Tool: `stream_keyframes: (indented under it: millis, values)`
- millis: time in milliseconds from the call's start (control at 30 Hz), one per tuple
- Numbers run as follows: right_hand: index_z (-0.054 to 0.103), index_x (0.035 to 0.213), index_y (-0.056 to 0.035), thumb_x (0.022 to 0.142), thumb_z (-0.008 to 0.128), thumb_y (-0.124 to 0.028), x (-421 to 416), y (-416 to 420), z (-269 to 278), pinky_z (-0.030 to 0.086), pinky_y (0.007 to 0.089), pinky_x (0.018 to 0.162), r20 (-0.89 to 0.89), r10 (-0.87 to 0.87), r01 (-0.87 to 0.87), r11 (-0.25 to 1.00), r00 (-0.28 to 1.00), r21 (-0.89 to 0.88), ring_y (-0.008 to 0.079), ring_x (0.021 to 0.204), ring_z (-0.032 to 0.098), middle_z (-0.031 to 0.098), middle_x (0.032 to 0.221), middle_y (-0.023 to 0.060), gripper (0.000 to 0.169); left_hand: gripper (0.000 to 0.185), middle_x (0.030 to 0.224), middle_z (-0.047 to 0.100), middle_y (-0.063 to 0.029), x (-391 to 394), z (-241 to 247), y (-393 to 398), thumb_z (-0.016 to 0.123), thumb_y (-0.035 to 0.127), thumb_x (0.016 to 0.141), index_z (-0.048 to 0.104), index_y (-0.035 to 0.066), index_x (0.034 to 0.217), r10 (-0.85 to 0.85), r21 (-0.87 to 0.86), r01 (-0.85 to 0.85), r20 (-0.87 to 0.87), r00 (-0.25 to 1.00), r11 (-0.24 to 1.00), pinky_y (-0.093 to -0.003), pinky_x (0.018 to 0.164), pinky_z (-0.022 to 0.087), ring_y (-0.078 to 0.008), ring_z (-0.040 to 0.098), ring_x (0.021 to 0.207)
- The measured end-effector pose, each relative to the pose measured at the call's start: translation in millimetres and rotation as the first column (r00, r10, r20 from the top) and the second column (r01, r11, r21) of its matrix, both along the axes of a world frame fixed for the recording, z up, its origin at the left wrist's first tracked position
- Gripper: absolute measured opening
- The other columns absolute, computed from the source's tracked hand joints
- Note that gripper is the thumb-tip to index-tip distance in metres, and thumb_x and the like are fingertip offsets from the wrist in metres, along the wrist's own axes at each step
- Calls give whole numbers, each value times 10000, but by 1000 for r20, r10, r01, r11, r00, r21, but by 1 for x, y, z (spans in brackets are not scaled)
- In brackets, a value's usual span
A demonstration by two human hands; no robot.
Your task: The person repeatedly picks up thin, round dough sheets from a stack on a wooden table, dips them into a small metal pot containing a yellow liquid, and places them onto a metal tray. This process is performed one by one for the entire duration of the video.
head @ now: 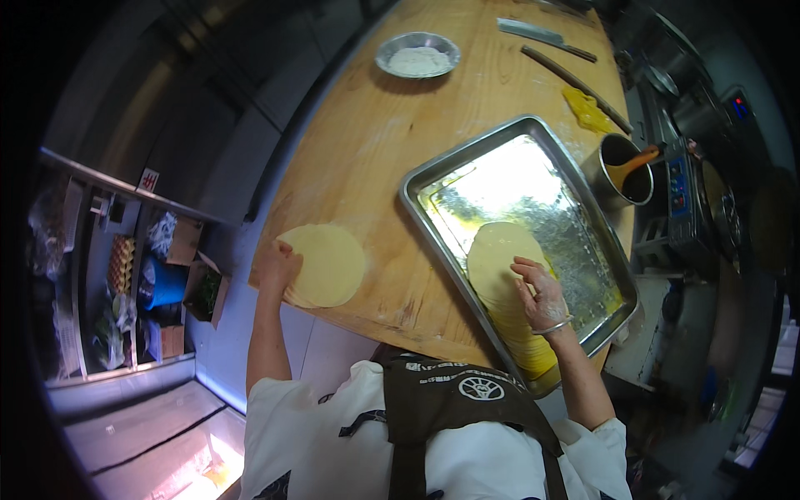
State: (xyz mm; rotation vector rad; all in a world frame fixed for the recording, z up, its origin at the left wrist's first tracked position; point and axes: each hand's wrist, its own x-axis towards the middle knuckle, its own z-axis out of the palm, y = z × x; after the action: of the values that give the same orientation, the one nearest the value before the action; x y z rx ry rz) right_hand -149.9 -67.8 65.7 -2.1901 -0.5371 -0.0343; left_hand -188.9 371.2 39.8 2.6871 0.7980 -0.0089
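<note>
A small stack of round, pale dough sheets (330, 265) lies at the table's near left corner. My left hand (282, 264) is at its left edge, fingers curled and pinching the rim of the dough. To the right, a deep metal tray (431, 240) rests at an angle, its bottom shiny with yellow oil. Overlapping dough sheets (497, 262) form a long row inside it, yellower and oilier toward the near end. Over the right side of this row is my right hand (539, 294), fingers apart and floury; whether it touches the dough cannot be told.
A metal bowl of white flour (417, 61) stands farther back on the wooden table (369, 162). Along the right lie a cleaver (531, 31), a thin rolling pin (572, 81) and a yellow plastic bag (586, 109). A metal pot (609, 181) with an orange-handled utensil stands beside the tray.
</note>
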Motion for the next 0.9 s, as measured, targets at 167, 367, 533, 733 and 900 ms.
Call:
stream_keyframes:
  millis: [167,367,533,733,900]
  values:
    - [557,928,-24,746,559,-18,-3,0,-4,461,330,735,-61,-51,54,997,997,47,307,869,567,571,975,163,182,183,733,597,-116,-4,10,-25,610,147,662,573,19,787,-68,-45,71,51,996,996,-309,630,455,-215,581,680]
    - [544,1039,-28,772,560,-175,-7,28,9,486,306,734,-397,26,54,980,918,190,238,905,579,569,1034,132,305,101,849,585,-78,-12,74,-84,585,12,734,566,-13,831,-113,-672,341,359,926,658,-232,637,431,-120,539,704]
    - [504,1100,-6,737,632,-144,1,35,14,443,281,822,-552,332,84,798,765,596,164,963,543,580,1022,83,409,135,844,582,-64,11,118,-167,632,-23,710,574,-7,830,-371,-687,683,584,722,248,-197,631,420,-80,528,720]
    - [509,1086,19,675,687,-97,-2,-43,28,444,254,763,-684,381,362,635,622,683,119,872,542,582,981,76,462,101,751,578,-27,49,105,-262,613,9,752,560,-17,834,-551,-684,707,525,649,181,-183,555,413,-54,514,637]
    - [511,1110,7,692,671,-116,-34,-101,48,435,251,783,-723,51,422,782,689,458,118,873,539,581,989,68,464,101,681,549,-1,47,74,-320,597,54,779,541,-4,839,-624,-804,587,411,664,94,-184,521,397,-33,474,598]
